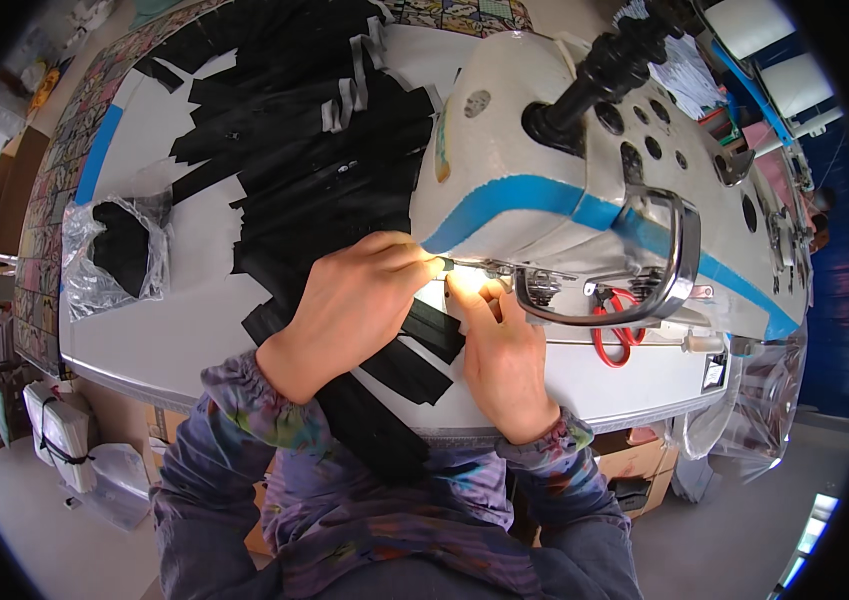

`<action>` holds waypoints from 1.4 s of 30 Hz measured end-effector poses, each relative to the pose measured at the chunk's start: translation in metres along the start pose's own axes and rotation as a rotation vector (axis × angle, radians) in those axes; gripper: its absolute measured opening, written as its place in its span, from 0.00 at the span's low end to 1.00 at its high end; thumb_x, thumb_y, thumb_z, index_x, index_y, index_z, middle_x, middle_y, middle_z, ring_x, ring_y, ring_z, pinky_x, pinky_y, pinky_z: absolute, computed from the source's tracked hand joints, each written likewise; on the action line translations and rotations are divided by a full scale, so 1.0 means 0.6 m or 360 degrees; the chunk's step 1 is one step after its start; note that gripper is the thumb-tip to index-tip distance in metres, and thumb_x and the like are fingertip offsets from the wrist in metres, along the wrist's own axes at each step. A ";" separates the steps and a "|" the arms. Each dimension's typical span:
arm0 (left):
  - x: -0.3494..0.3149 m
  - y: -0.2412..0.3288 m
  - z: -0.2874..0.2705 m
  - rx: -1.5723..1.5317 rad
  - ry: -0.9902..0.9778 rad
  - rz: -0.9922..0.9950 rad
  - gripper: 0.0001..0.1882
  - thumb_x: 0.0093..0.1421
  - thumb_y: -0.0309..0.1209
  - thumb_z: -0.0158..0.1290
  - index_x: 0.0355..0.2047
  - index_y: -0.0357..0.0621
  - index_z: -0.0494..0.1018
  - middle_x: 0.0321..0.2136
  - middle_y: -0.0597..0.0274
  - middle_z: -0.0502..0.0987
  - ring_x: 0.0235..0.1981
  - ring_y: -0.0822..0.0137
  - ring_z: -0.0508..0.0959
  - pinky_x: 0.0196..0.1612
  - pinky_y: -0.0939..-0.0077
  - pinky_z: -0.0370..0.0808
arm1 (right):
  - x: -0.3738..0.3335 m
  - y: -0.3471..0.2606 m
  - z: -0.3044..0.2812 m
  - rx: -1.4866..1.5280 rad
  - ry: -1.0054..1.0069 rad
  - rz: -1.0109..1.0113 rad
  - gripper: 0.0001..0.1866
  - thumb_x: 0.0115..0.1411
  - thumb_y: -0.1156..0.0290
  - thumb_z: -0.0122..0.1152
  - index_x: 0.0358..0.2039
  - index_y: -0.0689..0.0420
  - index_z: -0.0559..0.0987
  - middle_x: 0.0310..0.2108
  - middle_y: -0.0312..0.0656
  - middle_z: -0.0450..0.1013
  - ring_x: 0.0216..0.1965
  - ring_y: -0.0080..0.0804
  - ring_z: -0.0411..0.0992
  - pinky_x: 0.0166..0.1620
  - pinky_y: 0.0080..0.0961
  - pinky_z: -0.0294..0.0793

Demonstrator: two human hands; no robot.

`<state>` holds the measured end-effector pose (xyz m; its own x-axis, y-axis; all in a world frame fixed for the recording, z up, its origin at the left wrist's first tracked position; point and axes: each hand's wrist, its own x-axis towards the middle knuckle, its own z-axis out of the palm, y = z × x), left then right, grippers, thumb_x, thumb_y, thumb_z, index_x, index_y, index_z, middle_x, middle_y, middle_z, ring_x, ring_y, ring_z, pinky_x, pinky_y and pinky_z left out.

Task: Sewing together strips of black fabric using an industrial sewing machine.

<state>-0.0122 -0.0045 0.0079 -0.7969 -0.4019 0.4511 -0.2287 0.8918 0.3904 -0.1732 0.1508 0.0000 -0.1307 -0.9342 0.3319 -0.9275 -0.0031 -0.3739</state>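
Note:
A white and blue sewing machine stands on the right side of the table, its lamp lighting the spot where my fingertips meet. My left hand comes in from the left with its fingers pressed together, a tiny dark bit showing at the tips. Close beside it, my right hand is closed, thumb and fingers pinched just in front of the machine's head. What either pinch holds is too small and glare-washed to name. Black cloth pieces are heaped left of the machine, and black strips hang over the near edge.
Red-handled scissors lie under the machine arm, behind a metal loop guard. A clear plastic bag with black contents sits on the white tabletop at left. Thread cones stand at the far right.

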 end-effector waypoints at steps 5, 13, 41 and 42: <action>0.004 -0.012 0.001 0.0055 -0.0114 -0.0031 0.12 0.55 0.21 0.60 0.41 0.42 0.83 0.38 0.61 0.84 0.46 0.59 0.85 0.38 0.65 0.84 | -0.001 -0.002 0.001 -0.0003 0.0024 0.0014 0.33 0.56 0.88 0.59 0.63 0.54 0.82 0.45 0.46 0.76 0.37 0.47 0.78 0.35 0.41 0.76; 0.013 -0.016 0.009 0.0105 -0.0013 -0.0055 0.09 0.56 0.22 0.60 0.38 0.40 0.81 0.37 0.61 0.83 0.45 0.56 0.85 0.39 0.64 0.85 | -0.007 0.001 -0.003 0.0139 0.0123 0.0078 0.26 0.57 0.88 0.56 0.55 0.57 0.84 0.40 0.48 0.77 0.31 0.50 0.77 0.33 0.41 0.74; -0.005 -0.007 -0.004 0.0103 0.0026 0.0153 0.07 0.56 0.28 0.59 0.36 0.47 0.80 0.38 0.68 0.83 0.44 0.62 0.84 0.49 0.65 0.78 | -0.001 -0.006 -0.001 -0.0224 -0.0034 -0.0019 0.32 0.58 0.87 0.58 0.64 0.57 0.82 0.49 0.45 0.74 0.47 0.46 0.77 0.40 0.40 0.78; -0.009 -0.003 -0.005 0.0083 0.0002 0.0126 0.10 0.56 0.26 0.61 0.39 0.46 0.82 0.41 0.67 0.84 0.44 0.60 0.85 0.48 0.63 0.80 | 0.000 -0.006 -0.001 -0.0226 -0.0035 -0.0020 0.32 0.58 0.87 0.58 0.64 0.57 0.82 0.49 0.45 0.74 0.47 0.46 0.77 0.40 0.40 0.78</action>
<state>-0.0057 -0.0045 0.0068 -0.8131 -0.3297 0.4797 -0.1936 0.9304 0.3111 -0.1701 0.1511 0.0017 -0.1126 -0.9420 0.3161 -0.9694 0.0342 -0.2433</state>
